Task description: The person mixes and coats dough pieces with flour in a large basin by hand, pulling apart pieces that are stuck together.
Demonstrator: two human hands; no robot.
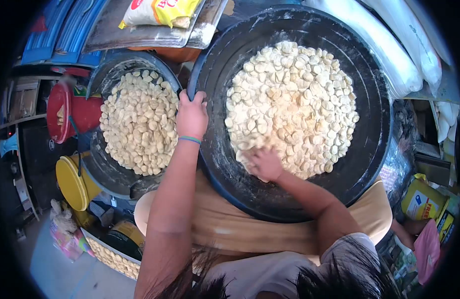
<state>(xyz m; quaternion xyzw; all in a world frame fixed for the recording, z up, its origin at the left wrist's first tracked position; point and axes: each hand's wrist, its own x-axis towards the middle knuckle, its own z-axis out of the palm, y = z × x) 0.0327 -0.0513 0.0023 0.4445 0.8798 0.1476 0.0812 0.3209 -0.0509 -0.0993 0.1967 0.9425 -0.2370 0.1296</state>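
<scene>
A large black basin (374,164) holds a heap of small, round, flattened dough pieces (314,74) dusted with flour. My left hand (192,117), a teal band at its wrist, has its fingers hooked over the basin's left rim. Low on the left side of the heap, my right hand (265,163) is in among the pieces. Motion blurs its fingers, and I cannot make out whether they close on any piece. To the left stands a smaller dark basin (103,162), also filled with pale dough pieces (140,119).
Behind the basins lies a yellow and white packet (160,11) on metal trays (135,37). A red bucket (60,112) and a yellow-lidded bucket (73,184) flank the smaller basin. Long white plastic sacks (374,40) lie at the upper right. Part of another person's arm (404,234) shows at lower right.
</scene>
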